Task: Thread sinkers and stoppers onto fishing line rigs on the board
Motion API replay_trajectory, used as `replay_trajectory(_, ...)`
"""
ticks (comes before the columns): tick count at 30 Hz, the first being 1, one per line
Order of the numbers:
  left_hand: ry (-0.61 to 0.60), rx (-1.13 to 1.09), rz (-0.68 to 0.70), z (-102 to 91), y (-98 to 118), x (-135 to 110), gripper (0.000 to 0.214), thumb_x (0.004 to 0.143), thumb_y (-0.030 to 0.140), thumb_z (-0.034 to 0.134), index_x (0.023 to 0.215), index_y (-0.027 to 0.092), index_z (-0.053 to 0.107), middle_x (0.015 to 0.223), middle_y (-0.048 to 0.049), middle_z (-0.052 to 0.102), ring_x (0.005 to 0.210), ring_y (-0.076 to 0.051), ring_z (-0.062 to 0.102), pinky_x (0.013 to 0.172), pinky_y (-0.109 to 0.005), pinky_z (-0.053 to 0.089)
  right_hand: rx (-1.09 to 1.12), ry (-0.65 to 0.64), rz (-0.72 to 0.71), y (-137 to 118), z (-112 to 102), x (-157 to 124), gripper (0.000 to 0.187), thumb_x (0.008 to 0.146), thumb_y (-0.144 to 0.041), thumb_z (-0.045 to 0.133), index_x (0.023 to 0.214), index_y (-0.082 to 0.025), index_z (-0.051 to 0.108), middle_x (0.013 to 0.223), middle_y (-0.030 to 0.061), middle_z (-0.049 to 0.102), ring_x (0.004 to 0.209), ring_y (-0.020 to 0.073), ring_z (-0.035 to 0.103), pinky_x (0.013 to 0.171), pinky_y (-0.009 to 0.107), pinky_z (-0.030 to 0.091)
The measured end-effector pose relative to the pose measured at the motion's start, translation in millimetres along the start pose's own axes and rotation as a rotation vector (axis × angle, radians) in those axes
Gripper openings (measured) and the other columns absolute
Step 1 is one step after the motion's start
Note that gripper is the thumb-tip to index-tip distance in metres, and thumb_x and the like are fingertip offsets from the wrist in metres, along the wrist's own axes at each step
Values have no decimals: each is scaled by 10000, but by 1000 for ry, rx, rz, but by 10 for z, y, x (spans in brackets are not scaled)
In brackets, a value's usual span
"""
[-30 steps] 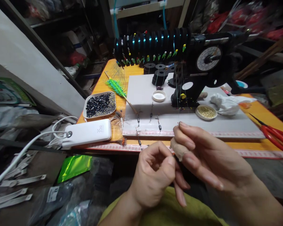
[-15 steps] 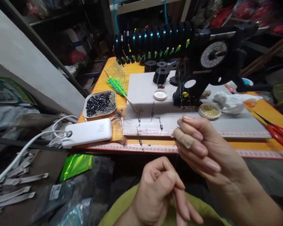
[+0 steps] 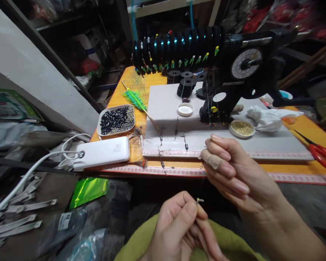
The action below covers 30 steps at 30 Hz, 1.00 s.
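My left hand (image 3: pixel 179 228) is low near my lap, thumb and forefinger pinched on a tiny pale piece at the end of a thin line (image 3: pixel 199 200). My right hand (image 3: pixel 233 170) is above it at the table's front edge, fingers curled together; one finger wears a tan wrap. The fine line runs up from the left hand's pinch toward the right hand's fingers. Just beyond lie several short rigged lines with dark beads (image 3: pixel 176 134) on a grey board (image 3: pixel 260 141).
A black line-winding machine with a dial (image 3: pixel 244 65) and a row of black spools (image 3: pixel 176 47) stands at the back. A tray of black tubes (image 3: pixel 116 119), white power bank (image 3: pixel 101 152), white cap (image 3: pixel 185 109), dish of gold beads (image 3: pixel 241 128), red scissors (image 3: pixel 320 154).
My left hand has dropped from beside the right hand toward my lap, drawing the thin line out; the small pale piece now shows at its pinch. The right hand rose slightly.
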<state>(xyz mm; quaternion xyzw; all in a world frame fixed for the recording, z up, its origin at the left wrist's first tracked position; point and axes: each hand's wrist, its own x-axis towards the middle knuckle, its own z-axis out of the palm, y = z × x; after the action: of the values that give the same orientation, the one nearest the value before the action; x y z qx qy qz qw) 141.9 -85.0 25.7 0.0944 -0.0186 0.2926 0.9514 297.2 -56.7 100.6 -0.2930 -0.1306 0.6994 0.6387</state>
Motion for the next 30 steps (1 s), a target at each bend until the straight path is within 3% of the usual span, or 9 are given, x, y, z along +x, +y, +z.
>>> replay_trajectory(8, 42, 6, -45, -37, -12, -56, 349, 1076, 285, 330, 968, 106, 610, 762, -97, 790, 710, -186, 771, 560, -183, 586, 8, 2, -14, 13, -37, -9, 392, 905, -283, 597, 570, -190, 416, 453, -56, 508, 252, 14, 153, 233, 128, 137)
replay_trajectory(16, 158, 118, -99, -72, -46, -95, 269, 1014, 378, 494, 905, 140, 558, 697, -68, 772, 622, -168, 759, 481, -114, 499, -34, 58, -24, -15, -4, -26, 431, 848, -279, 658, 558, -198, 350, 437, -75, 437, 246, 9, 185, 237, 121, 140)
replay_trajectory(24, 120, 184, -9, -39, -31, -61, 233, 1019, 329, 479, 881, 145, 517, 716, -56, 782, 580, -149, 747, 491, -159, 543, -81, 68, -35, -24, 17, -38, 393, 839, -291, 689, 554, -190, 437, 445, -59, 490, 249, 9, 229, 244, 130, 120)
replay_trajectory(27, 83, 288, 104, -34, -9, -22, 191, 1031, 258, 473, 885, 139, 505, 772, -59, 793, 605, -139, 754, 508, -146, 545, -287, 56, -91, -37, -22, -94, 307, 900, -374, 635, 655, -196, 579, 481, -38, 544, 271, 22, 319, 274, 131, 178)
replay_trajectory(30, 47, 329, 202, -54, 17, -17, 166, 1039, 202, 447, 903, 130, 510, 815, -67, 797, 616, -132, 756, 516, -129, 540, -636, 5, -87, -19, -112, -185, 286, 942, -481, 576, 1002, -229, 699, 513, -33, 561, 339, 36, 361, 334, 140, 257)
